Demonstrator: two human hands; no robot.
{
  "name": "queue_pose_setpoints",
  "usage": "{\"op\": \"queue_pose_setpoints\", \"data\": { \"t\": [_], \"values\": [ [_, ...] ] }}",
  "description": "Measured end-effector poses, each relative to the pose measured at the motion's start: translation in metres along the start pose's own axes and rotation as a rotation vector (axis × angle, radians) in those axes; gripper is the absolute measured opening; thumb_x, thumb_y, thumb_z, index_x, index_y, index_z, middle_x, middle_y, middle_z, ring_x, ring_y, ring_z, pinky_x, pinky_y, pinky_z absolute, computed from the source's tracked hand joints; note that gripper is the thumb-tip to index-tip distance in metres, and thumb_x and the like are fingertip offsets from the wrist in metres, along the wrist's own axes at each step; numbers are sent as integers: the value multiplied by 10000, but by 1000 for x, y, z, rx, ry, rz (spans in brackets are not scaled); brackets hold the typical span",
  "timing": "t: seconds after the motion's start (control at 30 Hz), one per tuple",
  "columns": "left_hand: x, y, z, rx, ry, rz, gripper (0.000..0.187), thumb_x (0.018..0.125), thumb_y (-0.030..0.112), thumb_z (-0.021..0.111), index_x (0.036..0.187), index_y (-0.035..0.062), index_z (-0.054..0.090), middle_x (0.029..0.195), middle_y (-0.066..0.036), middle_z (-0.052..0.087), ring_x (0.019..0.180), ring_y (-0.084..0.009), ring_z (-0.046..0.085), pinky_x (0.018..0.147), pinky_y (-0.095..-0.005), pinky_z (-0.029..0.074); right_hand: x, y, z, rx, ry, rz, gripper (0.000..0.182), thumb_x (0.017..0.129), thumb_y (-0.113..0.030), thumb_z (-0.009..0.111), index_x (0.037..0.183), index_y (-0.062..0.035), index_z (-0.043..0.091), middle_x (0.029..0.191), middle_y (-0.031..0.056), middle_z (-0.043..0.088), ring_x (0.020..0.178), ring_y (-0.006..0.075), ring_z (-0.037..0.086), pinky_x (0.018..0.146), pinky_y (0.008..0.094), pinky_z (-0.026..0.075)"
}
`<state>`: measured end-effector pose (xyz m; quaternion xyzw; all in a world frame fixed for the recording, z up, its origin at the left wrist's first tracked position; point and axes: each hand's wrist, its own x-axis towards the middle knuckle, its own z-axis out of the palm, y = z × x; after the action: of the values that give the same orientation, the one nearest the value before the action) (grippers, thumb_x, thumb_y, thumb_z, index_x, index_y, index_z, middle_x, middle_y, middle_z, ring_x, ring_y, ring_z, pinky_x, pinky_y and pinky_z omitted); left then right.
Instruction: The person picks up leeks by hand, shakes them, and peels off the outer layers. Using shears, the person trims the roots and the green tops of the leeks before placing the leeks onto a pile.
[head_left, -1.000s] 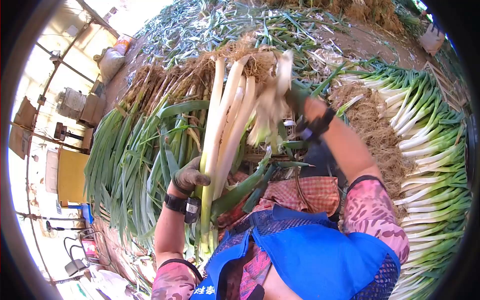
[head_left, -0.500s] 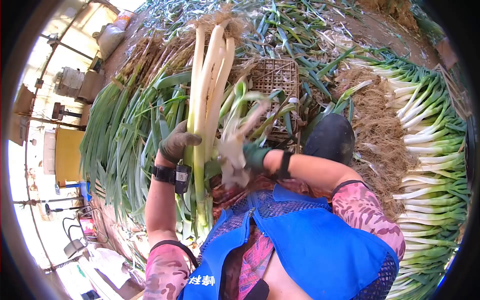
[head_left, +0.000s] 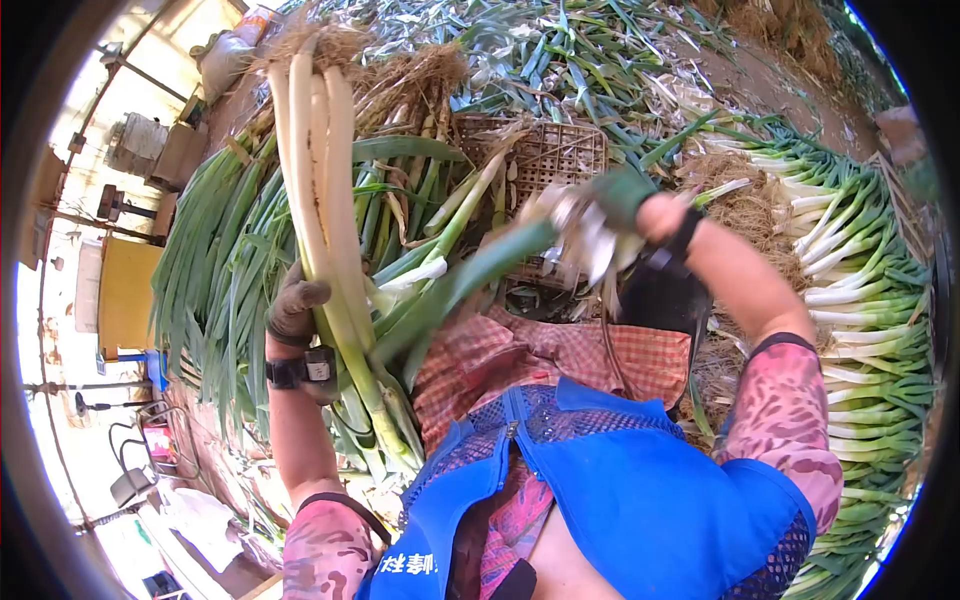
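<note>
A farm sorting area on bare dirt ground point(head_left: 760, 70), under bright sun. Long green onions lie everywhere: a big pile of untrimmed ones point(head_left: 215, 250) on one side, neat rows of cleaned white stalks point(head_left: 860, 270) on the other, with heaps of cut roots point(head_left: 745, 205), scattered leaves and a plastic crate point(head_left: 550, 150) between.

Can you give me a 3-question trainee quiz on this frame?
1. True or false: the left hand in its grey-brown glove grips a bundle of long white-stalked leeks with brown roots.
2. The right hand in its green glove holds: A) a knife B) peeled pale and green leek skins C) a crate.
3. Fill in: trimmed leeks lie in a stacked row on the person's ___ side.

Key: 1 true. 2 B. 3 right.
</note>
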<state>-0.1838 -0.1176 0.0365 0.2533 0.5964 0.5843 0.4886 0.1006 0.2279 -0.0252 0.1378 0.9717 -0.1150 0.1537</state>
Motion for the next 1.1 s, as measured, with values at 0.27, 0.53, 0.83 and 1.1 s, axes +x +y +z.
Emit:
{"op": "queue_pose_setpoints", "data": {
  "t": [0.27,0.53,0.83,1.1],
  "values": [
    [15,-7,-17,-12,17,15,837,576,363,751,1272,-32,506,1062,-162,653,920,-291,664,833,-393,560,-77,198,-40,545,675,279,211,858,-216,668,1033,-99,687,942,34,709,892,179,675,765,345,557],
    [31,-12,-11,75,-78,-7,791,599,376,782,1229,-35,539,1032,-147,667,871,-261,675,782,-373,570,-14,-33,54,446,-383,-276,593,745,-252,747,1270,-41,572,1249,150,611,1106,257,595,926,390,475],
    [24,-9,3,48,-102,-38,739,597,289,772,1219,-42,552,1009,-126,673,871,-247,670,782,-358,559,113,73,-194,322,413,100,243,877,-272,652,1050,-111,707,994,73,709,842,203,652,756,352,527],
    [30,-8,20,-43,-127,-59,721,614,243,768,1237,-38,536,1006,-137,669,870,-264,674,804,-374,559,78,-129,-248,-587,767,-488,359,858,-224,625,1192,-102,578,952,135,685,884,280,678,824,435,533]
  ]
}}
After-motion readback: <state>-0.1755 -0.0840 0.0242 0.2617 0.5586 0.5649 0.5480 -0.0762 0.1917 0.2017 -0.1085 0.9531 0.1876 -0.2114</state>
